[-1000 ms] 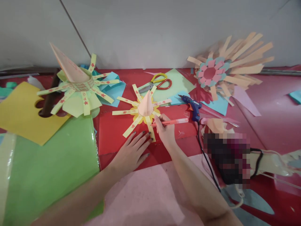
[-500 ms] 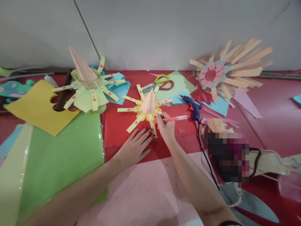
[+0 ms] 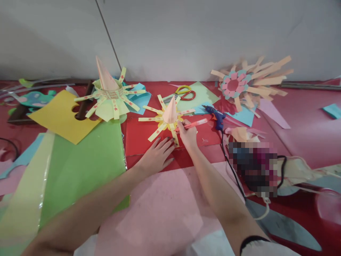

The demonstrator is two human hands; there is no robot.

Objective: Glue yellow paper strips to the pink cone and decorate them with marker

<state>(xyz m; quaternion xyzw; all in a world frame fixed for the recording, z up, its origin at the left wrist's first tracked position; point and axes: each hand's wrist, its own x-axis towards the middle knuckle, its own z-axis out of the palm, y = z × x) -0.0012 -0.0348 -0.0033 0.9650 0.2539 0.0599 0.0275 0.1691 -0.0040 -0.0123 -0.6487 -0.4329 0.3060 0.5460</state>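
Note:
In front of me lies a yellow paper flower (image 3: 160,117) with long strips bearing red stars and marks, and a pale pink paper cone (image 3: 169,113) rises from its middle. My right hand (image 3: 188,135) grips a red pen (image 3: 195,123), its tip at the strip that points toward me. Fingers spread, my left hand (image 3: 157,155) lies flat on the red surface, fingertips at the end of that same strip. Behind the flower are scissors (image 3: 183,93) with one yellow and one red handle.
A similar cone-topped paper piece (image 3: 110,93) stands at the left beside a yellow sheet (image 3: 61,115) and green sheets (image 3: 87,160). To the right lie a blue glue gun (image 3: 217,116) with its black cord and a strip-covered paper flower (image 3: 236,84). A blurred patch hides something at the right.
The view has shifted slightly, so the things on the left appear farther right. My right hand still holds the pen at the near strip, and my left hand stays flat beside it.

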